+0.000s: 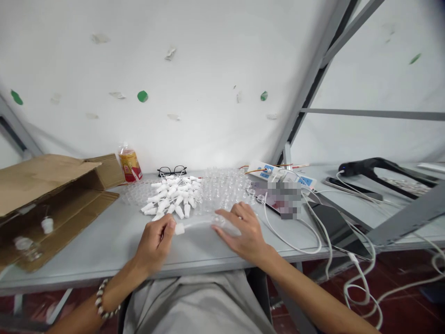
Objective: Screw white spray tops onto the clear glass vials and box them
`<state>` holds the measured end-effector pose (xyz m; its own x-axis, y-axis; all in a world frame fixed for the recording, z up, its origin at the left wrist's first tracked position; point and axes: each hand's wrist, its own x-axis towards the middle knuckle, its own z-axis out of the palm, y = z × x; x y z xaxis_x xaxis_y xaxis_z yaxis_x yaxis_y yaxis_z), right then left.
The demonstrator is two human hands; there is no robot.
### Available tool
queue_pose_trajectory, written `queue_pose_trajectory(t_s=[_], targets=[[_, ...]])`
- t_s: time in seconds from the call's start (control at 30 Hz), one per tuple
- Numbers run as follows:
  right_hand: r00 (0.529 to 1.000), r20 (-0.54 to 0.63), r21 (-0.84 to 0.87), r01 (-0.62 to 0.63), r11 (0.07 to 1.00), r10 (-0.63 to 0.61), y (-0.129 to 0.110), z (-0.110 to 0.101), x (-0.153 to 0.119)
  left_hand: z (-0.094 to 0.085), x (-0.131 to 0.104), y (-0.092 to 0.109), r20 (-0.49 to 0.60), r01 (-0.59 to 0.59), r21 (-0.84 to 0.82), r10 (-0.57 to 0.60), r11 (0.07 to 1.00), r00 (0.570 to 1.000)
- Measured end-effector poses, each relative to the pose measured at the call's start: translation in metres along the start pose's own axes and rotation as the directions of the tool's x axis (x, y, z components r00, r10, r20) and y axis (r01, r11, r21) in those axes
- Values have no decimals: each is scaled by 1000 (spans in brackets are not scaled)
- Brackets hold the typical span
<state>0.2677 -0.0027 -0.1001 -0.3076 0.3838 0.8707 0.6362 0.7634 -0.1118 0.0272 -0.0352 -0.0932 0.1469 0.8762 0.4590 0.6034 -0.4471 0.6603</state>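
Observation:
My left hand [155, 242] is closed, pinching a white pump cap [179, 228] whose thin clear tube [198, 223] points right. My right hand [244, 230] grips a small clear bottle [227, 225] lying on its side, its neck towards the cap. The tube's far end reaches the neck; whether it is inside I cannot tell. Just beyond my hands lies a heap of white pump caps [172, 197]. To its right stand many clear bottles [222, 185] in a close group.
An open cardboard box [79, 218] at the left holds a few pieces. Behind are a red-and-yellow labelled bottle [130, 163] and glasses [172, 171]. At the right are a power strip [282, 174], phones [339, 228] and white cables [314, 250] hanging over the table edge.

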Motion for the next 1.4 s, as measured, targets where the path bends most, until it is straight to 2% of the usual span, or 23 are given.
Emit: queue_pose_trajectory(t_s=[0.13, 0.23, 0.47, 0.67, 0.77, 0.83, 0.9, 1.0, 1.1, 1.2, 1.3, 1.4], targets=[[985, -86, -69, -158, 985, 152, 23, -14, -2, 2, 1, 5, 63, -11, -10, 12, 1000, 998], [974, -57, -129, -223, 966, 217, 35, -18, -8, 5, 1, 7, 102, -36, 18, 34, 999, 994], [949, 76, -263, -276, 925, 305, 44, -10, -18, 5, 1, 7, 104, -16, 29, 13, 999, 995], [936, -7, -248, -343, 906, 352, 46, -8, -20, 4, 0, 1, 65, -33, 13, 32, 999, 997], [949, -17, -122, -316, 941, 316, 32, -19, -7, 3, -1, -3, 33, -83, -34, 84, 996, 996], [973, 141, 19, -189, 982, 185, 15, -27, 6, 4, -1, -5, 49, -138, -54, 141, 989, 989], [967, 256, 115, -29, 993, -2, -6, -30, 21, 5, -2, -6, 63, -190, -47, 193, 981, 979], [908, 404, 136, 63, 989, -113, -33, -19, 36, 7, -3, -5, 42, -249, -24, 250, 968, 967], [815, 572, 95, 51, 994, -96, -44, 2, 40, 8, -3, -3, 40, -361, -17, 361, 933, 932], [740, 672, 45, -2, 999, -29, -43, 16, 37, 8, -3, -1, 38, -427, 3, 427, 904, 904], [695, 719, 19, -20, 1000, 0, -38, 20, 33, 8, -4, -1, 76, -367, 30, 364, 930, 928], [667, 745, 40, -13, 999, -21, -36, 22, 29, 6, -5, -2, 209, -261, 45, 247, 964, 946]])
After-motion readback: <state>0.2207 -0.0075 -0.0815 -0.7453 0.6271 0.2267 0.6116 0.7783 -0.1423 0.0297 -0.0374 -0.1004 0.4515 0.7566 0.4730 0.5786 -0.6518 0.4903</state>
